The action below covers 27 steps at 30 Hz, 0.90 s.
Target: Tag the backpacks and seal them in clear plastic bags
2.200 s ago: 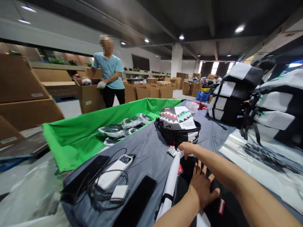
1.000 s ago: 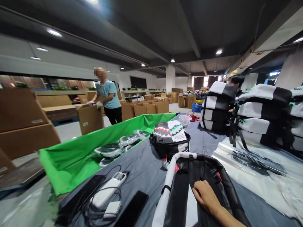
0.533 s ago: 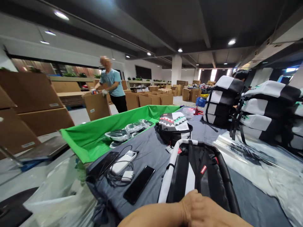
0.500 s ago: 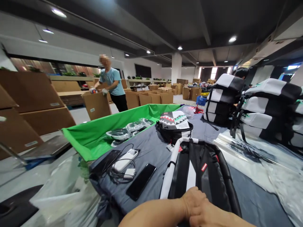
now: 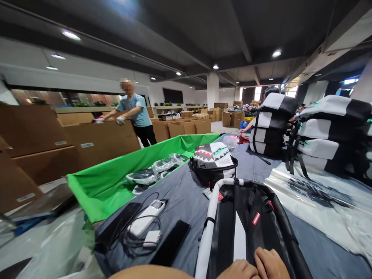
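Both hands are sitting at the bottom edge of the view on the near end of a black-and-white backpack (image 5: 250,228) lying flat on the grey table cover (image 5: 186,190). The left hand (image 5: 238,270) and right hand (image 5: 271,264) are touching each other, fingers curled down onto the black fabric; whether they are gripping it I cannot tell (the frame cuts them off). A small red label (image 5: 256,218) is showing on the bag, its writing too small to read.

Just beyond is lying a shark-mouth backpack (image 5: 214,162) with a white printed tag, text illegible. To the left are resting a white power bank (image 5: 145,220) with cables and a black phone (image 5: 171,243). A green fabric bin (image 5: 122,170) is holding bagged items. A person in a blue shirt (image 5: 132,112) is handling cardboard boxes (image 5: 72,143). Stacked backpacks (image 5: 305,131) are standing at right.
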Each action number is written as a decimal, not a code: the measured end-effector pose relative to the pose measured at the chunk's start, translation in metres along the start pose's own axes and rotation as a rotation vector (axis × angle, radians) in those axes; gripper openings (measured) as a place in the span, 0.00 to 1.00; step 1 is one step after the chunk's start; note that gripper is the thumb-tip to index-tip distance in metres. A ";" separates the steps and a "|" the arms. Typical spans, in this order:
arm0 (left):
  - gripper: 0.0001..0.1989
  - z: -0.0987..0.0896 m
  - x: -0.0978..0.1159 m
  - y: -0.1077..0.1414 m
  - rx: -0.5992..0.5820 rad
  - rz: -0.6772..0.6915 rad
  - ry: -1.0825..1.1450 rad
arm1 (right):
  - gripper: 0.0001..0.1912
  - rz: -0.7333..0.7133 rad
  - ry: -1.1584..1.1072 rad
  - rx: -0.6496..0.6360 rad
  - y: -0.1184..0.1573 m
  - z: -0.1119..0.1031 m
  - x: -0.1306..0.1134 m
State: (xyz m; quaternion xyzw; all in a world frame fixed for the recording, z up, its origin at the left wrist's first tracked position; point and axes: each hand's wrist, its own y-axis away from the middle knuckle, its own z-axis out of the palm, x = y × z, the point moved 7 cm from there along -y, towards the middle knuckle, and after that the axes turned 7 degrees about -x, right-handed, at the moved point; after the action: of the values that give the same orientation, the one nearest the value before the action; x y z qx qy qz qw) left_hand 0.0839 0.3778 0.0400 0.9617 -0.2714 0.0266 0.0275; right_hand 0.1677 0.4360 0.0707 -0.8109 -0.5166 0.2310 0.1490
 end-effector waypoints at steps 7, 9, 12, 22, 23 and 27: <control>0.12 -0.059 0.034 0.007 0.053 0.521 0.022 | 0.21 0.241 0.070 -0.298 -0.021 -0.014 -0.006; 0.09 -0.071 0.023 0.005 0.109 0.523 0.044 | 0.19 0.297 0.099 -0.391 -0.032 -0.017 -0.002; 0.07 -0.074 0.016 0.001 0.095 0.509 0.061 | 0.17 0.363 0.073 -0.440 -0.039 -0.020 0.003; 0.24 -0.084 0.024 0.021 -0.057 0.024 0.366 | 0.09 0.414 -0.234 -0.302 -0.042 -0.047 0.000; 0.26 -0.083 0.026 0.031 -0.046 0.030 0.401 | 0.11 0.418 -0.264 -0.270 -0.037 -0.059 -0.001; 0.26 -0.076 0.017 0.061 -0.054 0.085 0.474 | 0.13 0.423 -0.473 -0.134 0.023 -0.126 -0.011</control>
State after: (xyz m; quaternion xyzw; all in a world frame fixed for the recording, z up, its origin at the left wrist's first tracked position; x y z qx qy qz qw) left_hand 0.0639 0.3220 0.1192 0.9152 -0.2981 0.2454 0.1152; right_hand 0.2483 0.4158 0.1694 -0.8321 -0.3710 0.4043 -0.0804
